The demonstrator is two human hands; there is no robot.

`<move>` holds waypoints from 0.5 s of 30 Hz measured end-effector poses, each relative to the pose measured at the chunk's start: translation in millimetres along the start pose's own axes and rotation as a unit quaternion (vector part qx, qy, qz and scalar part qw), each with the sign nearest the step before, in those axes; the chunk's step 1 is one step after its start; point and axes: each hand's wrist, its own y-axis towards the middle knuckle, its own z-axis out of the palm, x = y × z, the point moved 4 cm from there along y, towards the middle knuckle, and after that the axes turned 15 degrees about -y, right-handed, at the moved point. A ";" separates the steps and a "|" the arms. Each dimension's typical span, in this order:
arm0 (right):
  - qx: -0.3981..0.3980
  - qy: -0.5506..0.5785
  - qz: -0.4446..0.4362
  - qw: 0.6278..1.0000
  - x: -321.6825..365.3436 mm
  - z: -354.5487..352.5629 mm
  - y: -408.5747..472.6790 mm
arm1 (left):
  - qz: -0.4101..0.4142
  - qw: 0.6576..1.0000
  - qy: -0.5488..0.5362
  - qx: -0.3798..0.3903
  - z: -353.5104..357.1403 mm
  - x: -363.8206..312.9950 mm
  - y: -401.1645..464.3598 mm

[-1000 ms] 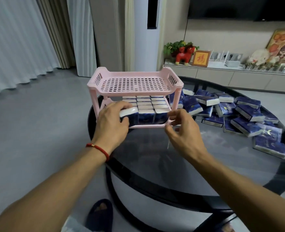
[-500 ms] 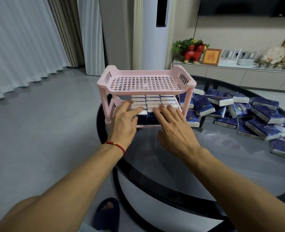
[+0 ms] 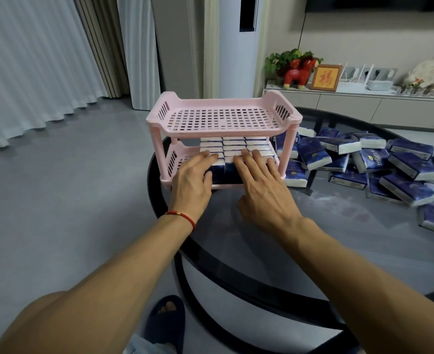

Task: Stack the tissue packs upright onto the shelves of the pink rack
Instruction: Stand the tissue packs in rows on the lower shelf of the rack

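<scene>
Head view: a pink rack (image 3: 223, 118) with two shelves stands at the far left edge of a round dark glass table (image 3: 313, 238); its top shelf (image 3: 223, 120) is a bare perforated tray; its lower shelf (image 3: 171, 159) carries upright tissue packs (image 3: 233, 145), set in three columns side by side, with about four rows showing from front to back, though the nearest row is partly covered by the hands and the exact count cannot be told.

Two bare hands reach in at the front of the lower shelf; the left hand (image 3: 191, 178) lies with its fingers straight and close together, flat on the white tops of the front left packs, holding nothing; a red string bracelet (image 3: 181, 217) circles its wrist; the right hand (image 3: 259, 185) lies likewise with four fingers spread and straight on the tops of the front middle and right packs, gripping nothing.

To the right of the rack a loose heap of dark blue packs (image 3: 379, 164) lies flat and tilted on the glass, well over a dozen, overlapping too much for an exact count; one of them (image 3: 293, 172) lies just beside the rack's right front leg.

Below the table edge, one dark slipper (image 3: 165, 321) shows on the grey floor.
</scene>
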 end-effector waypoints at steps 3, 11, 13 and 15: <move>-0.003 0.001 -0.004 1.000 -4.5 -2.7 -5.6 | -0.019 1.000 0.008 0.001 -0.3 -2.7 0.1; -0.015 0.035 -0.011 0.999 -18.4 -23.5 -34.4 | -0.043 0.994 0.094 0.026 -6.6 -39.3 -10.9; -0.017 0.050 0.008 0.999 -28.2 -28.4 -45.7 | 0.032 0.989 0.139 0.043 -6.8 -62.6 -22.3; -0.022 0.050 0.032 0.998 -40.2 -34.0 -59.9 | 0.110 0.983 0.123 0.081 0.7 -84.4 -34.2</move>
